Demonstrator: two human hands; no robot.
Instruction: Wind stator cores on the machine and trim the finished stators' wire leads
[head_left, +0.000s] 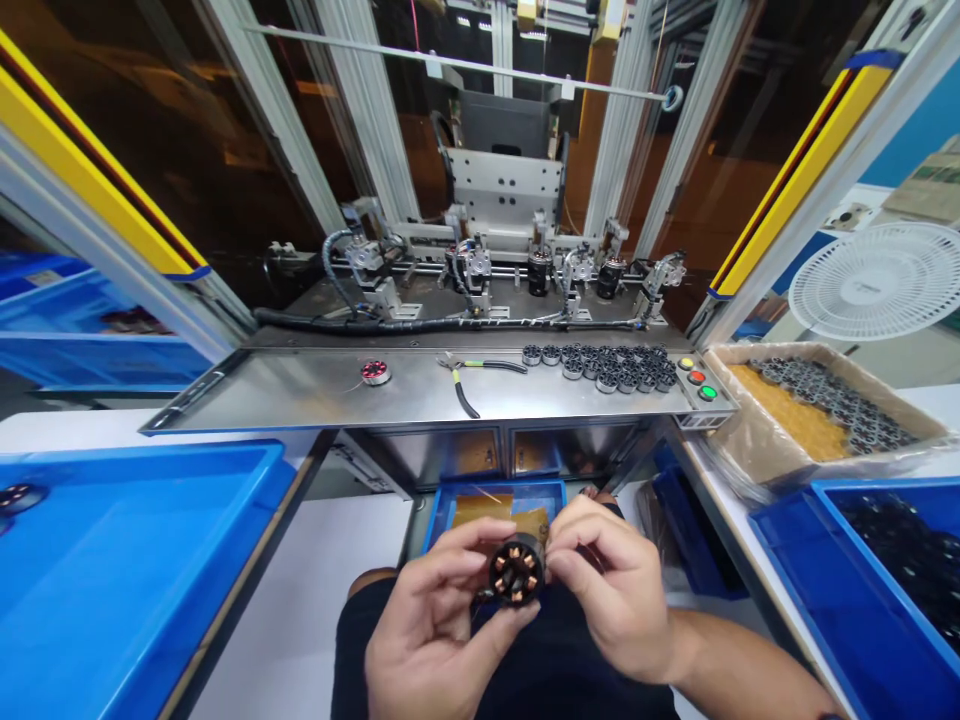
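Low in the middle of the view, both my hands hold one small black motor stator (517,573) with copper windings, its open end facing me. My left hand (433,625) cups it from the left and below, thumb and fingers curled round it. My right hand (613,585) pinches its right side with fingertips pressed together. A blue tray (450,497) with brown paper lies just beyond my hands, under the bench.
A steel bench (420,390) carries a wound stator (376,372), black-handled pliers (472,378), several black stator cores (607,366) and three coloured buttons (697,378). Behind stands a winding machine (502,270). Blue bins (127,560) flank me; a lined box (817,405) of cores sits at right.
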